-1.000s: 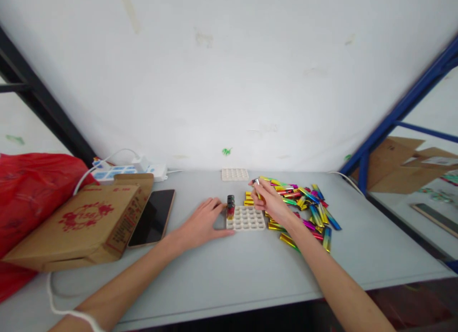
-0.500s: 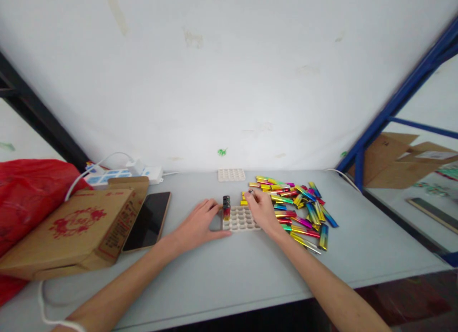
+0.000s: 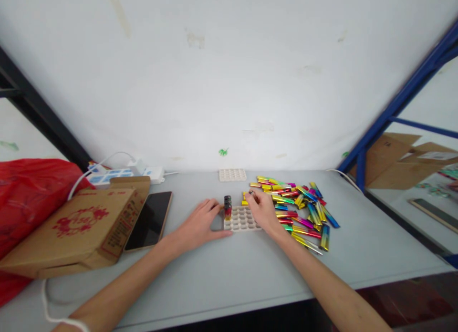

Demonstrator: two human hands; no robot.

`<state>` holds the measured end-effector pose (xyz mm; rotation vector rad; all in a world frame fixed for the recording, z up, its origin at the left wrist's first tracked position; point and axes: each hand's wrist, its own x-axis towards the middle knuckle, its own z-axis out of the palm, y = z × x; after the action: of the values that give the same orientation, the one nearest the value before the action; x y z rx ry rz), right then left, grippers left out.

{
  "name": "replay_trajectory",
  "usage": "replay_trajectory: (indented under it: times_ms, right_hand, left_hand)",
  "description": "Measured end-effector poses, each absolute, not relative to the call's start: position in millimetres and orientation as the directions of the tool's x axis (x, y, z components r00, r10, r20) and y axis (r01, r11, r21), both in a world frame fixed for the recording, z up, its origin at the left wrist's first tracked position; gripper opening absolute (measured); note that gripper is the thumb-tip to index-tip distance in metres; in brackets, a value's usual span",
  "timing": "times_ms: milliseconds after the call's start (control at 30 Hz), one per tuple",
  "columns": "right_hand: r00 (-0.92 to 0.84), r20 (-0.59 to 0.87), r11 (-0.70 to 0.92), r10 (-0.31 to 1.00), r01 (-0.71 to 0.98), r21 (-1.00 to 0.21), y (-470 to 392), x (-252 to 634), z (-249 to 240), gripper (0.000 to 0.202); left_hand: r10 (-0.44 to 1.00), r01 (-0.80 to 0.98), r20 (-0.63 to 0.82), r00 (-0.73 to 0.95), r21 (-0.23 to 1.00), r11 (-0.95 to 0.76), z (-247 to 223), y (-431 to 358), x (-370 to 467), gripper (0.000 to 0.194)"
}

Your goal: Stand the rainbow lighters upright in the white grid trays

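Note:
My left hand [image 3: 202,222] spans the left end of a pale tray [image 3: 243,222] with rows of holes, its thumb at the front corner and its fingers by the back corner. Black-topped lighters [image 3: 228,209] with red and yellow bodies stand upright in the tray's left end, beside my fingertips. Over the tray's right end, my right hand [image 3: 263,210] is closed in a pinch on a lighter [image 3: 251,192]. Only its small dark and shiny top shows; the rest is hidden by the hand. Several shiny multicoloured lighters [image 3: 300,198] lie in a loose pile right of it.
A second pale tray [image 3: 232,174] lies by the wall. At left are a black-screened tablet [image 3: 148,222], a cardboard box [image 3: 78,227], a red bag [image 3: 39,184] and a power strip [image 3: 153,173]. A blue metal frame [image 3: 361,165] borders the table at right.
The view has shifted very slightly. Both hands, the tray and the lighters keep the same positions relative to each other.

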<state>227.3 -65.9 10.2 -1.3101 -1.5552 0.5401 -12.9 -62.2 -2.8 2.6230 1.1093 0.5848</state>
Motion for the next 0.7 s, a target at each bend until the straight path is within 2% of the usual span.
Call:
replay_trajectory:
  times_ms: [300, 467, 600, 700]
  right_hand:
    - [-0.002, 0.402, 0.355, 0.916, 0.472, -0.807, -72.5, 225.2, 19.8, 0.055]
    - [0.004, 0.401, 0.347, 0.916, 0.496, -0.796, -70.4, 225.8, 14.8, 0.045]
    - [0.020, 0.407, 0.341, 0.913, 0.510, -0.790, -69.4, 225.9, 14.1, 0.044]
    - [-0.051, 0.397, 0.373, 0.916, 0.473, -0.798, -71.6, 227.4, 18.3, 0.040]
  left_hand:
    - [0.728, 0.644, 0.246, 0.640, 0.344, -0.683, 0.7, -63.6, -12.2, 0.053]
    - [0.727, 0.641, 0.244, 0.642, 0.349, -0.683, 0.9, -63.6, -12.2, 0.054]
    - [0.726, 0.640, 0.255, 0.638, 0.347, -0.685, -1.5, -62.6, -12.8, 0.055]
    - [0.725, 0.640, 0.257, 0.639, 0.346, -0.686, -2.1, -62.4, -13.3, 0.056]
